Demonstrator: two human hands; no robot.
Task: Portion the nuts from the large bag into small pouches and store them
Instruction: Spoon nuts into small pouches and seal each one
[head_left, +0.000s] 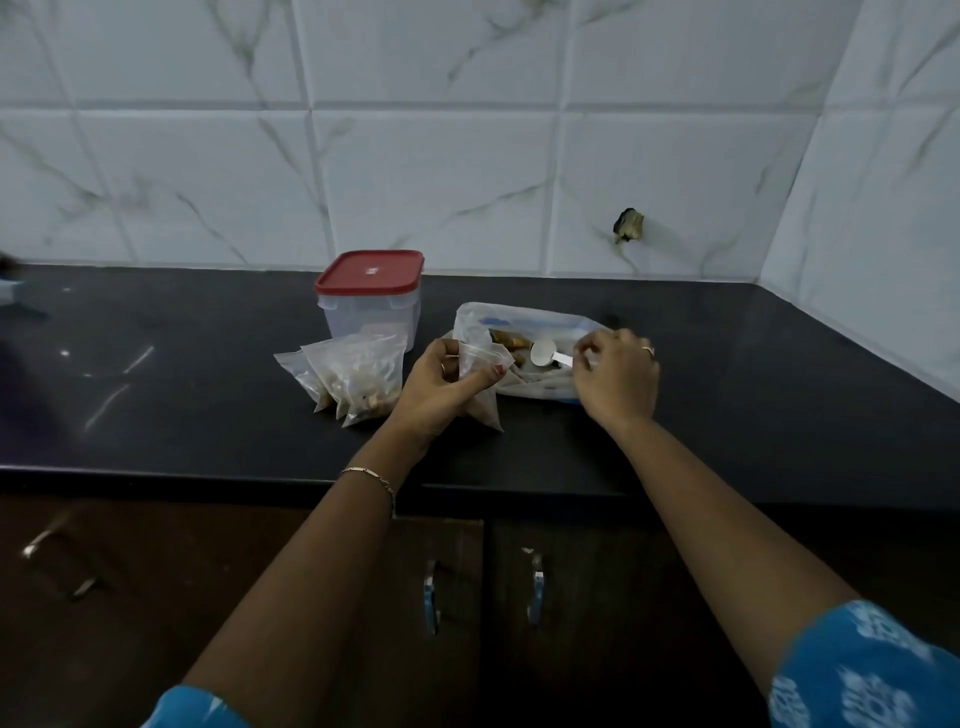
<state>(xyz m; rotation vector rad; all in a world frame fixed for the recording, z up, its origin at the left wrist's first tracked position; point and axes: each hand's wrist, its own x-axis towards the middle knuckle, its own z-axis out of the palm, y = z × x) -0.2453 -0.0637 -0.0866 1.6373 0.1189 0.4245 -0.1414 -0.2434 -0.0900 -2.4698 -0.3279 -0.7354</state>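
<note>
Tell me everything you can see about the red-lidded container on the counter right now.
The container is a squarish, clear plastic tub with rounded corners and a red snap-on lid, which is shut and carries a small label at its centre. It stands upright at the back of the black countertop, near the tiled wall. Its contents cannot be told through the cloudy walls. Filled pouches lie just in front of it, overlapping its lower front edge in view. Neither hand touches it.
</note>
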